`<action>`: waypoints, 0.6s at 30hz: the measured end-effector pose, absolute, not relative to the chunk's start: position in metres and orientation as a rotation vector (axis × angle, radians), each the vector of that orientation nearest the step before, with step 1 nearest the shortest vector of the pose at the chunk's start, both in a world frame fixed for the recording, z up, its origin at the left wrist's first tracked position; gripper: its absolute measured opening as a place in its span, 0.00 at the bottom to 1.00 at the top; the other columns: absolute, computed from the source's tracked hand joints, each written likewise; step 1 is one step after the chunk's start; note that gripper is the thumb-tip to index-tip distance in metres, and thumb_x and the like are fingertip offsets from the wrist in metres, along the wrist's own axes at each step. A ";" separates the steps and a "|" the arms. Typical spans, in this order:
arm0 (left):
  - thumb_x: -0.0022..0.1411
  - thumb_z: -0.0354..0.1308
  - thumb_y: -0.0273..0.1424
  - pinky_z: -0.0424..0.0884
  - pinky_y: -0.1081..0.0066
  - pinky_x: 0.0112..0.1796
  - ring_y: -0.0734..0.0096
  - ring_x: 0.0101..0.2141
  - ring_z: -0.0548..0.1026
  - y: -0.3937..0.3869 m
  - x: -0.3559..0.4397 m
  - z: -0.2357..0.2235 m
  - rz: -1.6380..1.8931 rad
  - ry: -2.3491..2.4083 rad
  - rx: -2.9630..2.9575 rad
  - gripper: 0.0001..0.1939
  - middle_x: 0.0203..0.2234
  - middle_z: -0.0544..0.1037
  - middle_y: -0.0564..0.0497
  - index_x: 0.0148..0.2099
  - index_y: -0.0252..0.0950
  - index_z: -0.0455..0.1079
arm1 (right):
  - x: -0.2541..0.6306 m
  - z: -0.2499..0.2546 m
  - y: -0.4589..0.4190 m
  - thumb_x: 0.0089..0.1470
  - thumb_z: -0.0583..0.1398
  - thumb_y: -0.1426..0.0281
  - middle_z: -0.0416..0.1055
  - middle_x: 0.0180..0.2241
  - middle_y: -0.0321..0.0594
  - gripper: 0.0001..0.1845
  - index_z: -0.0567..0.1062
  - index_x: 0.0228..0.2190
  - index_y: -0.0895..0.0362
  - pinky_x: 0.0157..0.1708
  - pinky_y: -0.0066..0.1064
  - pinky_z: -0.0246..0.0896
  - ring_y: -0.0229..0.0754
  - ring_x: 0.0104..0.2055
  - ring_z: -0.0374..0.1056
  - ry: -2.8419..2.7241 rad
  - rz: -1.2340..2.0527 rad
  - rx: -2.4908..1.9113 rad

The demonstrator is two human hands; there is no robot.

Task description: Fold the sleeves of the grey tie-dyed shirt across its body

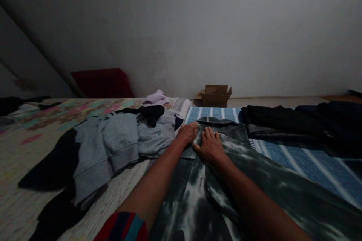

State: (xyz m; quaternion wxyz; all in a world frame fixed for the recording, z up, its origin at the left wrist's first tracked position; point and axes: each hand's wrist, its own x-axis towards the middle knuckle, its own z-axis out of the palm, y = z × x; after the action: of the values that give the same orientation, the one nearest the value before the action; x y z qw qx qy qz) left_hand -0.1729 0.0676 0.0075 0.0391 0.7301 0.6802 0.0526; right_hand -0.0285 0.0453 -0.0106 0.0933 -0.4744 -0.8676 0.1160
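Observation:
A dark grey tie-dyed garment, probably jeans (203, 196), lies spread in front of me on a blue striped mat (311, 162). My right hand (210, 145) lies flat on its upper part, fingers stretched out and together. My left hand (187, 133) rests beside it at the garment's left edge, fingers curled down onto the cloth; whether it pinches the cloth I cannot make out. Both forearms reach across the garment.
A heap of grey and black clothes (113, 147) lies to the left on a patterned mat (34, 128). Dark folded clothes (285, 120) lie at the right. A cardboard box (215, 96), a lilac cloth (155, 98) and a red object (102, 83) stand by the wall.

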 end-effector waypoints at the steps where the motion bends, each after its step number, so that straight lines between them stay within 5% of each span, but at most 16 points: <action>1: 0.66 0.43 0.27 0.57 0.62 0.58 0.63 0.58 0.65 0.065 -0.171 0.007 0.158 2.068 2.250 0.19 0.59 0.66 0.47 0.57 0.40 0.65 | -0.028 -0.011 0.045 0.58 0.42 0.50 0.38 0.67 0.56 0.45 0.52 0.62 0.73 0.63 0.48 0.25 0.53 0.69 0.30 -2.578 0.344 -1.402; 11: 0.69 0.40 0.38 0.46 0.49 0.61 0.56 0.65 0.46 0.059 -0.172 -0.005 -0.004 1.905 2.162 0.28 0.67 0.47 0.40 0.67 0.34 0.48 | -0.027 -0.014 0.046 0.58 0.44 0.51 0.38 0.67 0.57 0.44 0.52 0.63 0.72 0.63 0.50 0.26 0.54 0.69 0.30 -2.591 0.326 -1.399; 18: 0.69 0.38 0.40 0.40 0.45 0.61 0.55 0.66 0.42 0.061 -0.171 -0.003 -0.026 1.870 2.121 0.30 0.68 0.43 0.40 0.69 0.32 0.43 | -0.025 -0.018 0.049 0.57 0.43 0.49 0.37 0.67 0.56 0.45 0.51 0.63 0.72 0.63 0.50 0.26 0.54 0.69 0.30 -2.609 0.328 -1.416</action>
State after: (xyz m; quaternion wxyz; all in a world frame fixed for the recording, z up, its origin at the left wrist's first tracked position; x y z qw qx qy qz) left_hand -0.1708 0.0615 -0.0034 0.1562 0.7410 0.6530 -0.0091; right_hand -0.0254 0.0493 -0.0178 0.0773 -0.4726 -0.8710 0.1096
